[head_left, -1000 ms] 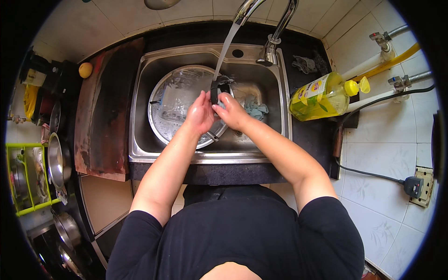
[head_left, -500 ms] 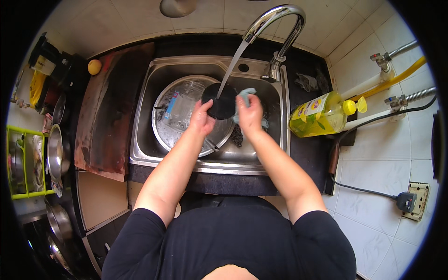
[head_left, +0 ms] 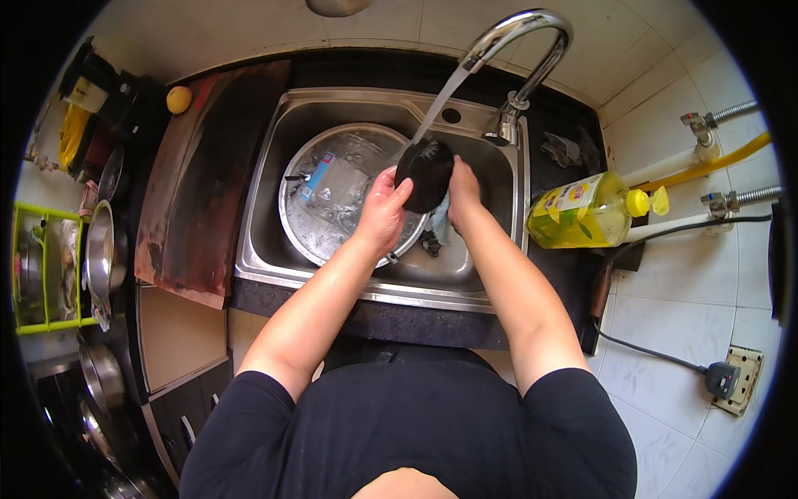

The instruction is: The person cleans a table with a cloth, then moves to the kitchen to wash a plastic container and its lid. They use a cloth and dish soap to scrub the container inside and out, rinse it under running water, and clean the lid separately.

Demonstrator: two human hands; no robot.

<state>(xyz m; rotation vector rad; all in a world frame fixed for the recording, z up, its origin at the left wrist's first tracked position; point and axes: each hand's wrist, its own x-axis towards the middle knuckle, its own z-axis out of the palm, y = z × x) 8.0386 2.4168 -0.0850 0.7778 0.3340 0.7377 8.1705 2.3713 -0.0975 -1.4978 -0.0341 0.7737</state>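
A round black dish point(head_left: 426, 176) is tilted in the stream of water above the sink, its surface wet and shiny. My left hand point(head_left: 384, 214) grips its left edge, thumb on the near face. At its right edge is my right hand point(head_left: 465, 195), closed, its fingers partly hidden behind the dish. A pale blue-grey cloth point(head_left: 440, 220) shows below the dish beside my right hand; how much of it the fingers hold is hidden. Water falls from the curved chrome tap point(head_left: 536, 21). Under the dish, a dark scrubber point(head_left: 431, 244) lies on the sink floor.
The steel sink point(head_left: 382, 291) holds a wide round metal pan point(head_left: 293, 224) with a clear plastic container point(head_left: 337, 185) in it. Right of the sink lies a yellow soap bottle point(head_left: 582, 212). A stained wooden board point(head_left: 195, 191) and a round yellowish fruit point(head_left: 179, 100) are to the left.
The dish and both hands have shifted right relative to the pan, and the dish is tilted more. My right hand, earlier apart with the cloth, is now against the dish's right edge.
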